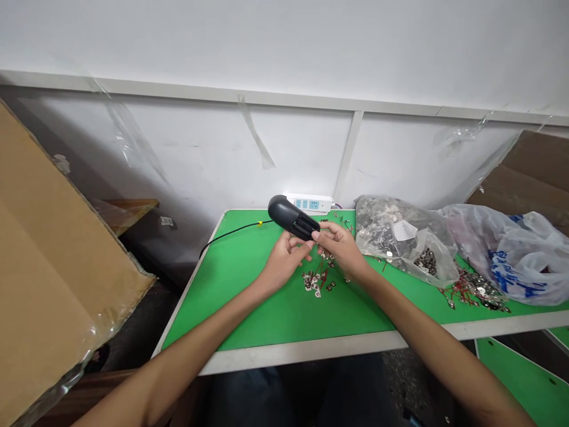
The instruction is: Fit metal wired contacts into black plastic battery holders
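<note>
A black plastic device with a rounded end and an open slotted compartment is held up over the green table. My left hand grips its lower edge from below, thumb and fingers pressed together. My right hand pinches the right end of the device between thumb and fingers. Beneath the hands, small metal discs with red wires lie scattered on the table.
A white power strip stands behind the device, and a black cable runs left. Clear bags of metal parts and a white plastic bag lie right. A cardboard box rises at left.
</note>
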Demonstrator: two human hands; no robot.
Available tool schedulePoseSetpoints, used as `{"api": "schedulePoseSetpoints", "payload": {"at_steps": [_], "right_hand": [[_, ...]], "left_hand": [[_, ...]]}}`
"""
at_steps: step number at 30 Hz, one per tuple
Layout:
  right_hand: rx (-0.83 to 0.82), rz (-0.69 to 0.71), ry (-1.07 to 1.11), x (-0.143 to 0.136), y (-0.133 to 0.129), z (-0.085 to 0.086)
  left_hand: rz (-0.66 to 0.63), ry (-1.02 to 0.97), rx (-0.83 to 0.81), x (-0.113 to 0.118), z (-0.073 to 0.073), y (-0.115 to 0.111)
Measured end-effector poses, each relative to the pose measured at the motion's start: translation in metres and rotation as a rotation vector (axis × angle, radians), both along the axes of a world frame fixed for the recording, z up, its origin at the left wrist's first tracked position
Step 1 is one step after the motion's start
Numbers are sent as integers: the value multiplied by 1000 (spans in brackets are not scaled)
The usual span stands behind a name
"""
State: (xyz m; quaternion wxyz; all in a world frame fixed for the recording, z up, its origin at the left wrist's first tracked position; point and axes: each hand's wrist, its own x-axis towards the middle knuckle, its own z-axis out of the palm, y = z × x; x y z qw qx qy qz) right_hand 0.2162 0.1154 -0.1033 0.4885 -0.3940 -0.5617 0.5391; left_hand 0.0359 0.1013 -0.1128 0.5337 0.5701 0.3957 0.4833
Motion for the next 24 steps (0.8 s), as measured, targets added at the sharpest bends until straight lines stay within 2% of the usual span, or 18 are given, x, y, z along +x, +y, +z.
{"api": "schedulePoseSetpoints", "payload": {"at_steps": [3, 9, 13, 17, 24], "right_hand": [[72, -11, -42, 0, 0, -2], [-59, 110, -78, 6, 2, -3], [71, 112, -233, 4, 0, -5], [215, 85, -405, 3, -2, -5], [231, 94, -432, 5, -2, -5]], "left_hand": [[18, -7, 28, -2, -2, 3], [14, 66, 117, -5, -6, 8], [18, 30, 141, -4, -10, 9], [37, 77, 148, -4, -10, 9], [55, 207, 212, -9, -14, 8]]}}
